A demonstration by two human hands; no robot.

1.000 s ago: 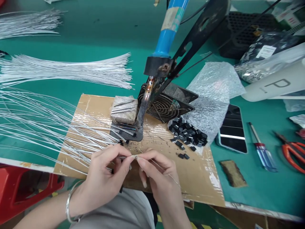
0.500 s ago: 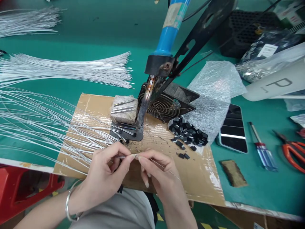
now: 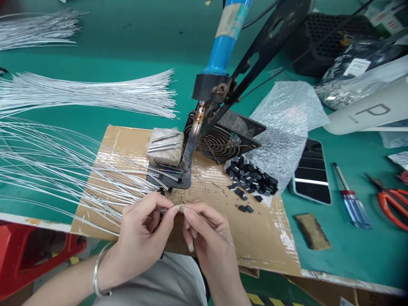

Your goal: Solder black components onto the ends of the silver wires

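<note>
My left hand (image 3: 143,238) is closed, with thumb and forefinger pinching a thin grey wire-like piece (image 3: 163,209) whose tip meets my right fingertips. My right hand (image 3: 207,238) is also in a pinch, on a fine pale wire (image 3: 219,233) that runs back across its fingers. The fingertips of both hands nearly touch, hiding the joint between the two pieces. Just above stands a soldering iron (image 3: 219,55), its bent tip pointing down at a small dark plate (image 3: 186,180). White wires (image 3: 105,182) with small black connectors (image 3: 170,189) at their ends fan out to the left.
A fan (image 3: 219,142) sits behind the iron's tip. Black connector housings (image 3: 251,174) are heaped by bubble wrap (image 3: 283,114). To the right lie a phone (image 3: 311,172), a screwdriver (image 3: 353,202) and orange-handled pliers (image 3: 392,204). Cardboard (image 3: 267,238) covers the bench under my hands.
Both hands stay joined at the fingertips. My right hand and wrist have shifted slightly left, and the fine wire's free end now slants lower. Everything else looks the same.
</note>
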